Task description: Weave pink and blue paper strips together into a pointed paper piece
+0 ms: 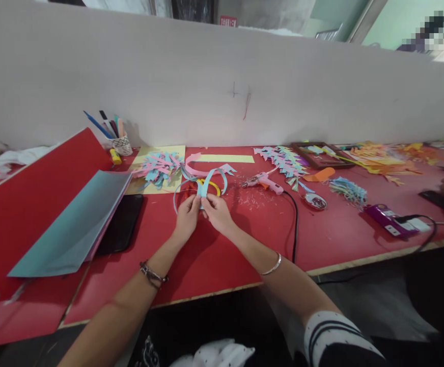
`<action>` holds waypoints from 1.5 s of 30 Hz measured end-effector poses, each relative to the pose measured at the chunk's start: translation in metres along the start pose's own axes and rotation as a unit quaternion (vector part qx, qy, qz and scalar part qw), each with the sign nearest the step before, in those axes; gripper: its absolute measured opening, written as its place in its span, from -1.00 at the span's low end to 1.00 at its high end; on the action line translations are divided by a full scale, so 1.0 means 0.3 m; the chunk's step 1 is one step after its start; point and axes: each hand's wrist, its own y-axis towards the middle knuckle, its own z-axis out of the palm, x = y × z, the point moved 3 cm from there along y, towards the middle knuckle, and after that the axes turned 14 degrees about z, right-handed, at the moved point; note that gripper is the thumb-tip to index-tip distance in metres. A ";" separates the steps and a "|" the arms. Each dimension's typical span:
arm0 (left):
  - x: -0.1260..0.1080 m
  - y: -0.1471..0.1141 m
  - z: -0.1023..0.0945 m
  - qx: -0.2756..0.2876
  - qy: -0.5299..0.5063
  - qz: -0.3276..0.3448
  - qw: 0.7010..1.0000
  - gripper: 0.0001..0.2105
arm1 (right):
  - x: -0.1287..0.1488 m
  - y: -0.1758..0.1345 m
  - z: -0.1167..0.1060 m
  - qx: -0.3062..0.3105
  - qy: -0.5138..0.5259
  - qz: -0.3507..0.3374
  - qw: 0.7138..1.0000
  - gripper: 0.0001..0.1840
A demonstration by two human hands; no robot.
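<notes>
The paper strip (205, 184) is showing light blue, the table (214, 265) red and the glue gun (263, 181) pink, the fringed paper (160, 165) is mixing pink with blue, and the pen cup (121, 146) is wearing dark patterning on white, the sleeve (331, 330) dark stripes.

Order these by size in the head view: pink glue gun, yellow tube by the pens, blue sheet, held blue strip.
1. Blue sheet
2. Pink glue gun, held blue strip: unsure; the strip curls, partly hidden
3. Yellow tube
</notes>
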 end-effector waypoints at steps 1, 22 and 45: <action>0.004 -0.003 0.004 -0.004 -0.010 -0.003 1.000 -0.74 | -0.002 0.001 0.001 -0.003 0.005 0.002 1.000 -0.72; 0.002 -0.025 0.031 -0.056 -0.109 -0.037 0.992 -0.78 | 0.010 -0.027 0.021 -0.027 0.060 -0.009 0.998 -0.67; -0.096 -0.056 -0.108 0.117 0.104 -0.045 0.987 -0.68 | 0.078 -0.065 -0.022 0.213 -0.044 0.118 0.969 -0.78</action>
